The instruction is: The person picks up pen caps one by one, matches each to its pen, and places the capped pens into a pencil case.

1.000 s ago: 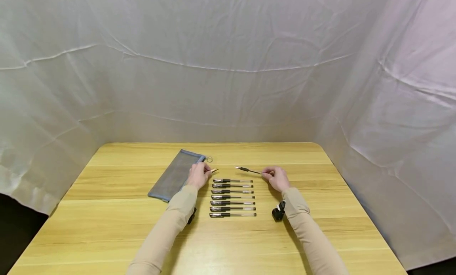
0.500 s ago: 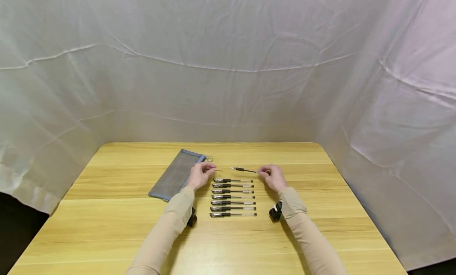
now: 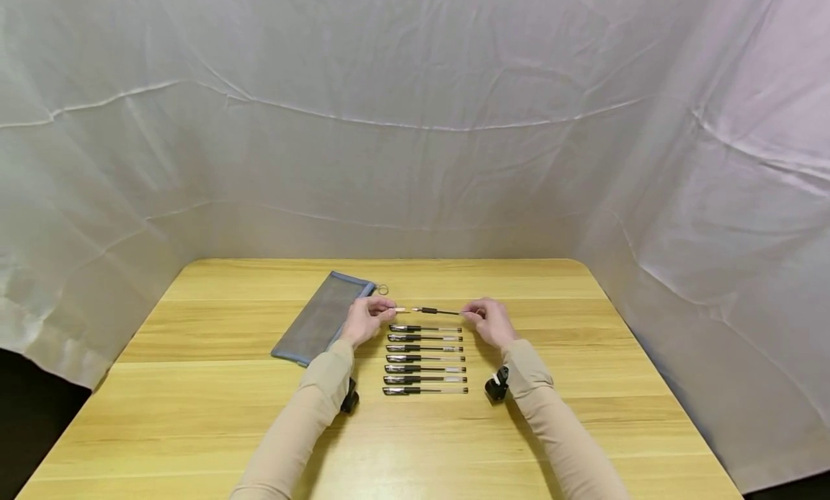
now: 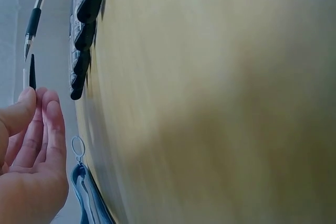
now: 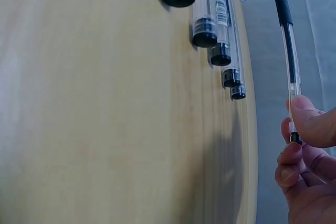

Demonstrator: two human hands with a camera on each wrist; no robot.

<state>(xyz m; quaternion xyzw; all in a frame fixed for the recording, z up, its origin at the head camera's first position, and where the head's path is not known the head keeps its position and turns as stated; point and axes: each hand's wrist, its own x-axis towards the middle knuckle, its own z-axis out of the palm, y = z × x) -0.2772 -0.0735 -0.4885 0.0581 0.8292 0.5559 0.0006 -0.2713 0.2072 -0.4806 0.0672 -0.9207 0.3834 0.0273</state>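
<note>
My right hand (image 3: 491,320) pinches an uncapped gel pen (image 5: 287,40) near its rear end. It has a clear barrel and a black grip, and its bare tip points left. My left hand (image 3: 364,318) pinches a pen cap (image 4: 29,74) between thumb and fingers, with its black clip and open end sticking out. In the left wrist view the pen tip stands just above the cap, with a small gap between them. Below both hands in the head view, several capped gel pens (image 3: 424,359) lie in a neat parallel column on the table.
A grey mesh zip pouch (image 3: 318,320) with blue edging lies to the left, partly behind my left hand, its metal ring (image 3: 382,289) at the far corner. The wooden table (image 3: 551,442) ends at a pale cloth backdrop (image 3: 415,183).
My right hand has moved left with the pen, bringing its tip close to the cap. My left hand has turned the cap to face the pen tip. The row of pens stays put.
</note>
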